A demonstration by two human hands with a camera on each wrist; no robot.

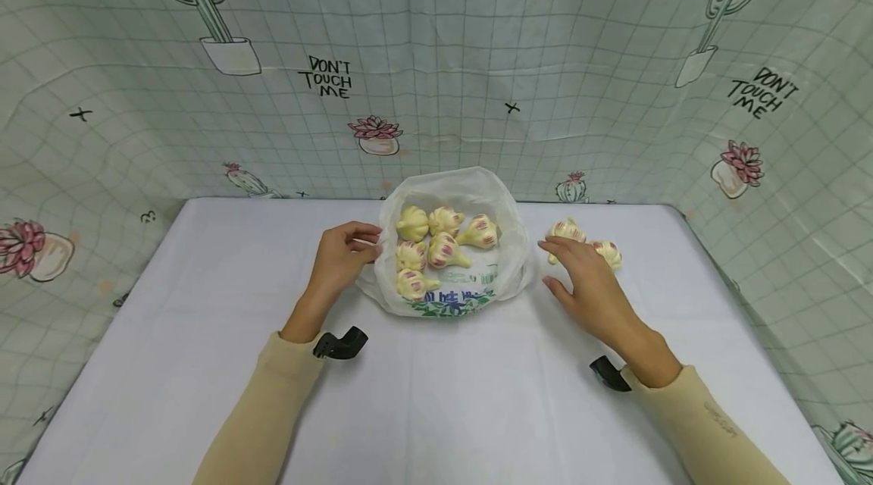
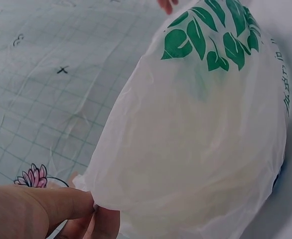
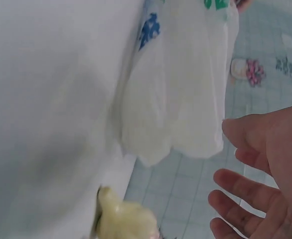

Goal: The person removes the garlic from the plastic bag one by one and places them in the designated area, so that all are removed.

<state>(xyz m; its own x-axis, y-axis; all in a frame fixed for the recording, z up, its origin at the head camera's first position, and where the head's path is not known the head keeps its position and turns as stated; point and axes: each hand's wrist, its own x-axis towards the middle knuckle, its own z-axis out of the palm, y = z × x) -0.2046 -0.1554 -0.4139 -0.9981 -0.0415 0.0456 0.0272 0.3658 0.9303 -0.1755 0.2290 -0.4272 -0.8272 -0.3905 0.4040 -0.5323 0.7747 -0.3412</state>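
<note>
A white plastic bag [image 1: 480, 180] with green leaf print stands wide-mouthed on the table, several garlic bulbs [image 1: 445, 251] inside. At its left rim, my left hand [image 1: 339, 254] pinches the thin edge between thumb and fingers, as the left wrist view shows on the bag [image 2: 186, 149]. My right hand [image 1: 589, 288] is just right of the bag, fingers spread and holding nothing. Behind it on the table lie two more bulbs: one garlic bulb [image 1: 567, 229] partly hidden by the fingers, another garlic bulb [image 1: 607, 252] beside it. One blurred bulb [image 3: 126, 219] appears low in the right wrist view.
The table [image 1: 436, 394] wears a white cloth. Behind it and at both sides hangs a grid-patterned curtain [image 1: 436, 76] with cactus drawings. Black wrist mounts [image 1: 341, 344] stick out beside the sleeves.
</note>
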